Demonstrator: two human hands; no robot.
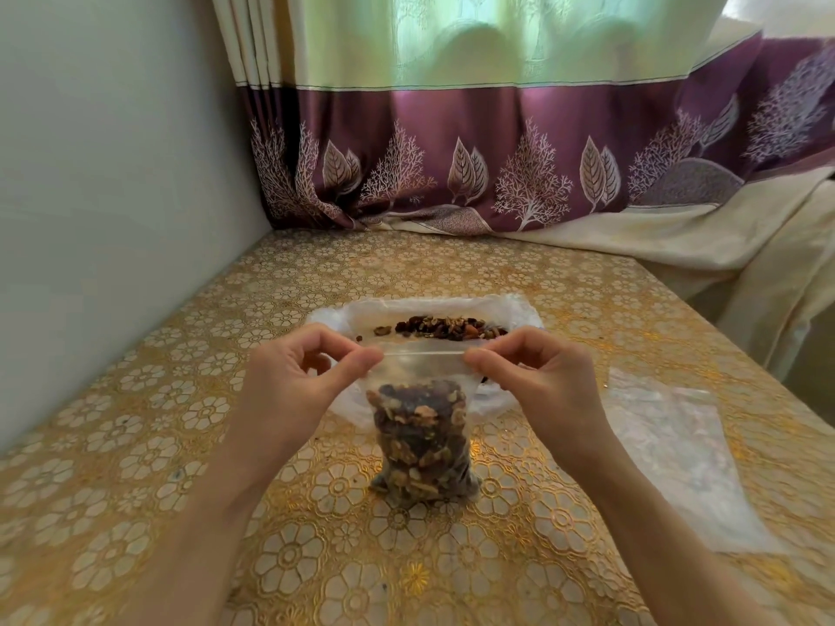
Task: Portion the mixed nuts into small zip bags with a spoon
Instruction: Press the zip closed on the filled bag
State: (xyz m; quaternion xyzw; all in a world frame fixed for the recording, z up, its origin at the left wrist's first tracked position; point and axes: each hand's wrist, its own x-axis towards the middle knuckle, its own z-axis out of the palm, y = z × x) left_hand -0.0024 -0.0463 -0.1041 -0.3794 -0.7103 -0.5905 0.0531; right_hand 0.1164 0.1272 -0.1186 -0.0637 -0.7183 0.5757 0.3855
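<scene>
Left hand (298, 377) and right hand (542, 377) are pinching the zip bag (420, 440) top corners; it is standing filled, mid-table. Sealing appears underway; loose nuts (445, 328) behind are awaiting portioning.

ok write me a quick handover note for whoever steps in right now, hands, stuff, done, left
Left hand: pinching the left end of the small zip bag's top strip.
Right hand: pinching the right end.
Small zip bag: upright on the table, well filled with mixed nuts; whether the seal is closed cannot be told.
Behind it: the big open plastic bag with the remaining nut mix.
On the right: empty clear bags lying flat.
No spoon in view.
Left: check the seal, set the bag aside, fill the next.
</scene>
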